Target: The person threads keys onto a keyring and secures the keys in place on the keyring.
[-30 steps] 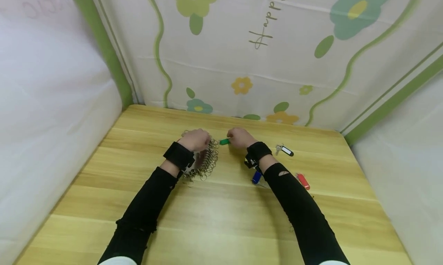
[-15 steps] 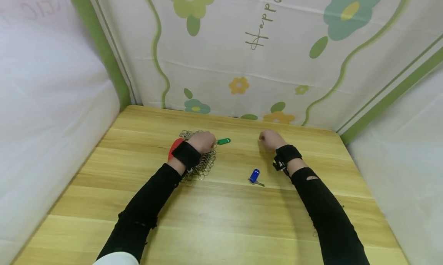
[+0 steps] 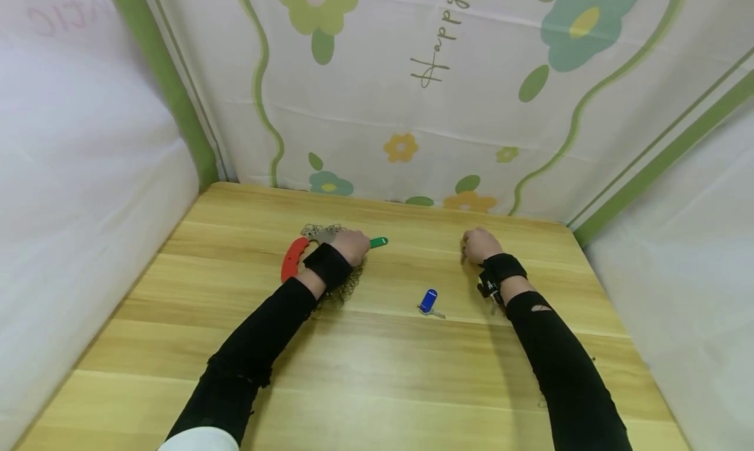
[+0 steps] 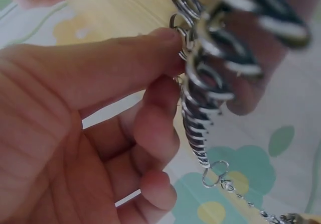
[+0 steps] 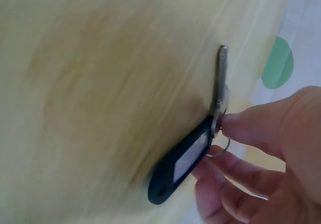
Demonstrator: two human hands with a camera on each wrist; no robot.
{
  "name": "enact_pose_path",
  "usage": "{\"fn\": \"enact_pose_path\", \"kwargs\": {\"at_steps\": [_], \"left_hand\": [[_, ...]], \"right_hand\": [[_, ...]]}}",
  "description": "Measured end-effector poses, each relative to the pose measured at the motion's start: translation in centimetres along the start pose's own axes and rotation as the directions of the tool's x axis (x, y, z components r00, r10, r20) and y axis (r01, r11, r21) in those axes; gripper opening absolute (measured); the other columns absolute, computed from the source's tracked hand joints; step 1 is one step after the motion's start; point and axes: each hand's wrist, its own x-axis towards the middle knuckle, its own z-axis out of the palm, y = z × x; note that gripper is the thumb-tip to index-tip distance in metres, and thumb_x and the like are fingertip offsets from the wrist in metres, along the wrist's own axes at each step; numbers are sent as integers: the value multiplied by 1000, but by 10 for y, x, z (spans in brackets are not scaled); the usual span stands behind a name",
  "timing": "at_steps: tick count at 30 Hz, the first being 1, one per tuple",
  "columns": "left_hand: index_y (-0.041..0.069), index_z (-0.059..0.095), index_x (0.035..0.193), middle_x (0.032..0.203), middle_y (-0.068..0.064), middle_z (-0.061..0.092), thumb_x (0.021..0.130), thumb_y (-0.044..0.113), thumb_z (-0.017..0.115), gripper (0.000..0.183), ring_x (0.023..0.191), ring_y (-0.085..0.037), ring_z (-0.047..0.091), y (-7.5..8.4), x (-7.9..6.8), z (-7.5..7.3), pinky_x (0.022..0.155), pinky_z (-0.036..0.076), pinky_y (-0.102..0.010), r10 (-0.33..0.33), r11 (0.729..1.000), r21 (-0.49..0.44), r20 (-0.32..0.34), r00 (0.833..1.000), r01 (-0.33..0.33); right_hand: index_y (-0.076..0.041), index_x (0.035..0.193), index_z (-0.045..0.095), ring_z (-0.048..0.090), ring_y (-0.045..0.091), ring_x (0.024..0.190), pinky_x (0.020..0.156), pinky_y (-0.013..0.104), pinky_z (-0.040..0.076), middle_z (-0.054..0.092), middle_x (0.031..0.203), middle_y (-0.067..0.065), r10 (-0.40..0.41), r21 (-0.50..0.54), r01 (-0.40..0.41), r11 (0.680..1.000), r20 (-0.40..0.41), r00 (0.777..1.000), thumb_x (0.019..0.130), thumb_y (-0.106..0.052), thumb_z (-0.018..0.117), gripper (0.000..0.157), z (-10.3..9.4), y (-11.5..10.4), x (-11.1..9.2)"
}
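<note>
My left hand [image 3: 351, 248] is at a bunch of metal rings [image 4: 193, 113] strung on a holder with a red handle [image 3: 292, 259]. In the left wrist view, thumb and forefinger pinch one of the rings, the other fingers loosely bent. A green key tag [image 3: 379, 242] sticks out just beyond that hand. My right hand [image 3: 482, 245], farther right, pinches a key [image 5: 221, 78] by its head and ring between thumb and fingers. From the same ring hangs a black key tag [image 5: 180, 163] with a white label, close over the wooden table.
A blue-tagged key [image 3: 429, 300] lies on the wooden table [image 3: 365, 385] between the arms. Part of another key [image 3: 495, 307] shows under the right wrist. A white flowered curtain [image 3: 347, 97] stands along the back edge, with white cloth sides left and right.
My right hand has left the green tag, moved right and taken hold of the black-tagged key. My left hand has shifted slightly right, uncovering the red handle.
</note>
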Motion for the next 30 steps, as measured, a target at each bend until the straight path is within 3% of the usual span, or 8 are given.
{"fn": "enact_pose_path", "kwargs": {"at_steps": [7, 11, 13, 16, 19, 24, 30], "left_hand": [[4, 68, 91, 60, -3, 43, 96, 11, 53, 17, 54, -14, 37, 8, 2, -1, 54, 37, -29, -66, 995, 73, 45, 997, 62], [4, 66, 84, 55, -2, 37, 96, 10, 54, 18, 51, -13, 32, 8, 2, -2, 54, 32, -28, -65, 994, 94, 52, 997, 59], [4, 65, 80, 54, -2, 35, 96, 9, 54, 20, 50, -13, 31, 7, 1, -3, 54, 31, -28, -54, 994, 96, 47, 997, 50], [4, 62, 76, 55, -2, 34, 95, 7, 54, 21, 50, -13, 29, 6, -1, -7, 53, 30, -28, -48, 997, 59, 62, 997, 44], [5, 61, 78, 58, -2, 35, 95, 6, 54, 18, 52, -13, 29, 3, -3, -10, 52, 30, -27, -26, 1000, 8, 88, 996, 25], [6, 63, 82, 60, -1, 37, 96, 5, 52, 18, 54, -13, 29, -5, -2, -14, 54, 30, -27, 44, 998, -55, 114, 993, -38], [11, 57, 73, 58, 1, 30, 96, 3, 49, 26, 53, -12, 23, -11, -4, -17, 53, 29, -26, 107, 980, -179, 86, 991, -90]], "right_hand": [[12, 109, 60, 56, 42, 93, 80, 48, 46, 58, 106, 30, 80, 29, -79, 996, -44, 996, 91, -2, 52, 24, 0, -2, -1], [7, 82, 63, 54, 32, 67, 63, 39, 43, 60, 81, 23, 111, 16, -110, 994, -50, 993, 88, -3, 55, 14, -1, -3, 0], [1, 68, 60, 48, 26, 57, 57, 36, 39, 57, 67, 15, 104, 8, -104, 995, -50, 993, 87, -3, 56, 20, 0, -2, 1], [-5, 59, 56, 45, 20, 49, 52, 32, 38, 51, 56, 7, 87, 14, -86, 996, -38, 996, 88, -6, 58, 30, 0, 1, 2], [-6, 59, 56, 45, 18, 47, 50, 31, 37, 49, 51, 5, 74, 42, -73, 996, -9, 997, 91, -8, 58, 32, 0, 4, 3], [-1, 68, 67, 49, 17, 50, 53, 29, 39, 57, 56, 3, 43, 59, -44, 997, 30, 999, 91, -10, 59, 26, -3, 8, 2], [0, 73, 71, 48, 18, 52, 53, 30, 38, 62, 62, 7, 57, 93, -66, 993, 90, 994, 90, -10, 57, 24, -5, 10, 1]]}}
